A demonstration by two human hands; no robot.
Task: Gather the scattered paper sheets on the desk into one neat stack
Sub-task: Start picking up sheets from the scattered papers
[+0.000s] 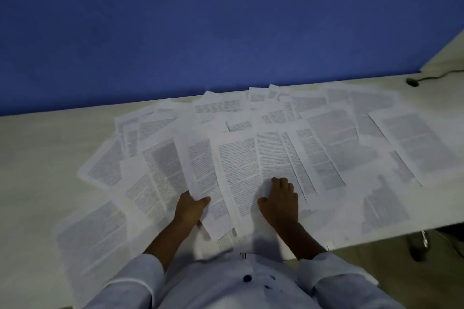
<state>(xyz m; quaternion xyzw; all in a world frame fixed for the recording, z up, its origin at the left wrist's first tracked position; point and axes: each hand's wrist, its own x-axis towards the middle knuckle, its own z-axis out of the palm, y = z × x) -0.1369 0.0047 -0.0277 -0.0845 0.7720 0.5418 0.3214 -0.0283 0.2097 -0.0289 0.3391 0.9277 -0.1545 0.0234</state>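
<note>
Several printed paper sheets (334, 138) lie scattered and overlapping across the pale desk (37, 148), from the left front to the right end. My left hand (189, 208) pinches the lower edge of a few lifted sheets (200, 170) near the middle front, thumb on top. My right hand (281, 199) rests palm down, fingers spread, on a flat sheet (241, 173) just to the right of them. Both sleeves are white.
A blue partition wall (200, 27) stands along the desk's back edge. At the far right back, a cable hole (413, 82) with a dark cord sits in the desk. The desk's front edge runs to the right of my body, with floor and a chair base below.
</note>
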